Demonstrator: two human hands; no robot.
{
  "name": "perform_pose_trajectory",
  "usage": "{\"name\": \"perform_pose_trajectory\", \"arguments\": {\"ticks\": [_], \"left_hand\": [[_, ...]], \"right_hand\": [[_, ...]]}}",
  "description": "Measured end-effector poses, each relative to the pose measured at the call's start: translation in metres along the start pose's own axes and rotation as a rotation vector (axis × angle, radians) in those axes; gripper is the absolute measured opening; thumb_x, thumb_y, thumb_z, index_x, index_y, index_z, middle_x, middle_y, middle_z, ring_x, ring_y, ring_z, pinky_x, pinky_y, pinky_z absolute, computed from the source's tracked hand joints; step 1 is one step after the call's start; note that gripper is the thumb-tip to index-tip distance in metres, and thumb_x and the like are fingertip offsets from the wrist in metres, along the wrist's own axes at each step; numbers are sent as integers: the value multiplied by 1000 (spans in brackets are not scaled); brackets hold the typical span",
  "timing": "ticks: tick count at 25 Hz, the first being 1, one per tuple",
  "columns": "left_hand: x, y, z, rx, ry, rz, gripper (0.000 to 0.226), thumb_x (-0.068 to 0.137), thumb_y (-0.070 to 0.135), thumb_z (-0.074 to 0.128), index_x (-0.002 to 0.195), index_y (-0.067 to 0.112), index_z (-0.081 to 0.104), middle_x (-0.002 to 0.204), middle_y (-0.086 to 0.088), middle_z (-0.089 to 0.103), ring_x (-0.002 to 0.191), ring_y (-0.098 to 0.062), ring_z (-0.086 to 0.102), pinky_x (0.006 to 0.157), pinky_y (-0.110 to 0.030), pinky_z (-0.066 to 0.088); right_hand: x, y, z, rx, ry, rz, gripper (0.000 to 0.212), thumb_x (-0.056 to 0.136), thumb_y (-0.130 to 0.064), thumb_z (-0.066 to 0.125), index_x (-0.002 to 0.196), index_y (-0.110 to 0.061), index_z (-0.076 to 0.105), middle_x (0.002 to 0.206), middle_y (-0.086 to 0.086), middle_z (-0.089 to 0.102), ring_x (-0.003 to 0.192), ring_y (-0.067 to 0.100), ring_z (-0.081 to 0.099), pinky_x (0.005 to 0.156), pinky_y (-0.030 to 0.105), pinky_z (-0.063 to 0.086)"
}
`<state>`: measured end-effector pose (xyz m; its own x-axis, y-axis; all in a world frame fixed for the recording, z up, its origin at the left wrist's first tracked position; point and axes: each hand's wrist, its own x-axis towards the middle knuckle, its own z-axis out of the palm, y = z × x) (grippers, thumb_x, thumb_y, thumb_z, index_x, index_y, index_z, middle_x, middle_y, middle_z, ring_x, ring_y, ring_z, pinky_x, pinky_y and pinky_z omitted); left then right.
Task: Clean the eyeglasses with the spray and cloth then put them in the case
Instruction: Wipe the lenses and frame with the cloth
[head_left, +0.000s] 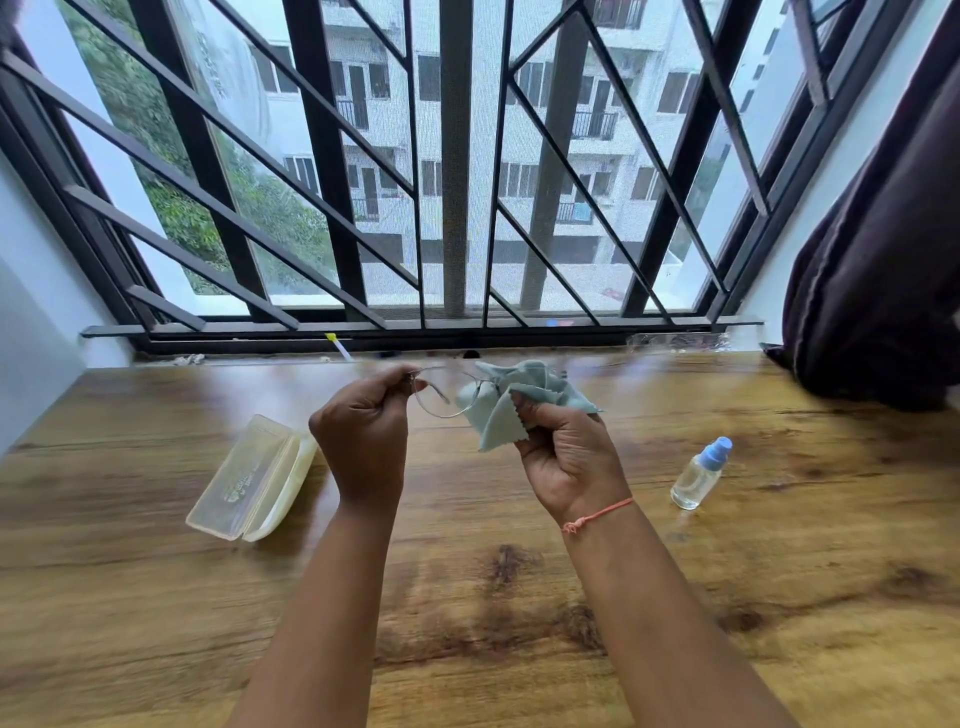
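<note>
Thin-rimmed clear eyeglasses are held above the wooden table. My left hand pinches their left end. My right hand grips a pale blue cloth that is bunched around the right lens and hides it. A translucent cream case lies open on the table, left of my left hand. The small clear spray bottle with a blue cap stands to the right of my right hand.
The wooden table runs up to a barred window at the back. A dark curtain hangs over the table's far right corner. A white wall stands on the left.
</note>
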<state>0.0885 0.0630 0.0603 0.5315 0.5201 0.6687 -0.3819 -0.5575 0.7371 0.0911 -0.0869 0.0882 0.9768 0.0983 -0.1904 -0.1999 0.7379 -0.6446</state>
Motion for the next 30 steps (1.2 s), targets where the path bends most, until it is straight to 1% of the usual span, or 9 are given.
{"name": "perform_pose_trajectory", "arguments": {"ticks": [3,5,10,14,17,20,24,27,30], "left_hand": [[-2,0,0,-3,-7,12,13,69,4,75,82,3,74,79,8,65,77,1,62,67,-7,46],[-2,-1,-1,2,-12,14,13,69,5,75,82,4,74,78,8,65,77,1,62,66,-11,47],[0,-3,-2,9,-4,-22,12,70,8,75,82,5,75,78,-5,73,73,-5,66,66,-22,51],[0,-4,-2,17,4,-36,12,71,8,74,83,4,75,78,-7,73,74,-8,67,67,-21,51],[-1,-3,-1,-2,1,-34,13,71,8,73,83,5,74,79,1,70,75,-2,65,69,-14,50],[-3,-2,-1,-15,-5,-25,14,71,8,73,83,4,74,79,6,66,79,0,63,70,-9,48],[-3,-2,-1,-17,-13,8,14,70,4,75,84,3,74,80,5,67,78,-2,63,69,-12,50],[-1,-2,-2,-18,-5,9,14,69,5,75,83,3,74,80,5,67,78,-1,63,69,-11,49],[-2,-2,-1,-24,-2,0,14,69,4,75,83,3,74,79,6,66,79,0,62,69,-8,48]], "right_hand": [[-1,1,3,76,20,-6,13,62,-2,68,74,-2,66,84,22,68,74,30,68,65,37,59],[0,0,2,119,73,1,7,77,-8,65,79,-2,61,73,17,71,65,27,70,56,37,59],[3,-4,-4,146,93,9,37,87,5,46,61,-3,71,62,12,69,56,20,68,53,31,58],[2,-2,-4,75,51,15,37,78,22,36,104,8,58,84,20,62,70,25,65,55,27,57],[-1,-1,-1,26,23,2,30,71,23,48,87,2,62,70,16,67,63,22,67,54,25,57],[-4,1,2,57,9,-9,19,62,7,63,80,-1,61,70,15,69,63,22,68,55,29,58],[0,2,1,124,94,-12,9,85,-11,60,80,-3,61,63,13,71,57,22,69,52,33,58],[3,1,-1,130,134,-18,13,87,-1,55,77,-2,62,58,11,69,54,20,69,49,31,57],[3,1,-2,98,88,-39,35,83,13,48,61,-4,70,57,10,69,54,18,69,49,26,55]]}}
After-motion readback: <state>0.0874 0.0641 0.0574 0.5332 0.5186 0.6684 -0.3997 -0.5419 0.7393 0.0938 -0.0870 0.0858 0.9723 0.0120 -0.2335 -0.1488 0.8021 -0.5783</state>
